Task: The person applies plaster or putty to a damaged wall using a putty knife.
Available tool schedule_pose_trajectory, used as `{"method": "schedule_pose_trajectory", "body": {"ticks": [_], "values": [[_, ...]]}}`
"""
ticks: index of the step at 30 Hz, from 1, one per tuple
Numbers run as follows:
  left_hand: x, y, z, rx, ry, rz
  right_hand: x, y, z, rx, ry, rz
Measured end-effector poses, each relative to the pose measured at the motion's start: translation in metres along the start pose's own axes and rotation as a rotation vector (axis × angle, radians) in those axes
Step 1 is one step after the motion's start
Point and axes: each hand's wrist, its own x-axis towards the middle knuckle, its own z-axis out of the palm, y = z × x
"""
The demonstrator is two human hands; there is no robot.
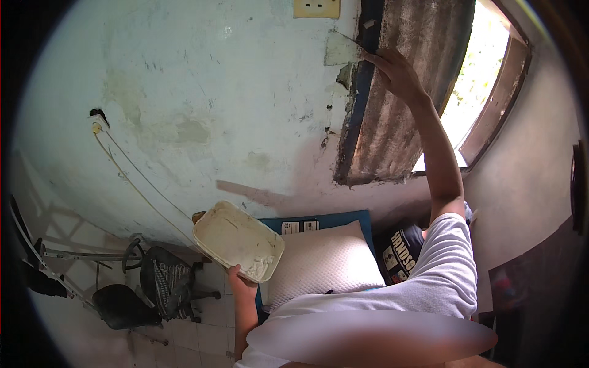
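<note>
Two hands work in the head view: my left hand [243, 280] clasps the near edge of a tub [224, 236] of white paste [260, 266] beside the pillow [328, 264]; my right hand [396, 72] pinches a thin tool [350, 39] at the wall [245, 80]. If my one-sided hold slackens, the tub could tip and smear the pillow

The wall [202, 73] fills the upper left of the frame, a socket [316, 8] at its top edge, a window [488, 61] to its right; a plug [96, 127] sits on it at left; at lower centre is the tub [230, 233], paste [259, 265] in its lower end, a pillow [325, 260] to its right, a chair [153, 276] to its left
</note>
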Motion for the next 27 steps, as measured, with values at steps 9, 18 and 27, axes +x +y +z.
{"method": "schedule_pose_trajectory", "body": {"ticks": [9,18,27], "values": [[-0.007,-0.001,0.014,0.025,-0.036,-0.009,-0.017,0.019,-0.013,0.055,-0.052,0.010],[-0.013,-0.002,0.020,0.021,-0.051,0.004,0.000,-0.004,-0.023,0.021,0.035,-0.040],[-0.009,-0.002,0.011,-0.015,-0.007,-0.041,0.004,0.004,-0.028,-0.142,-0.105,-0.006]]}}
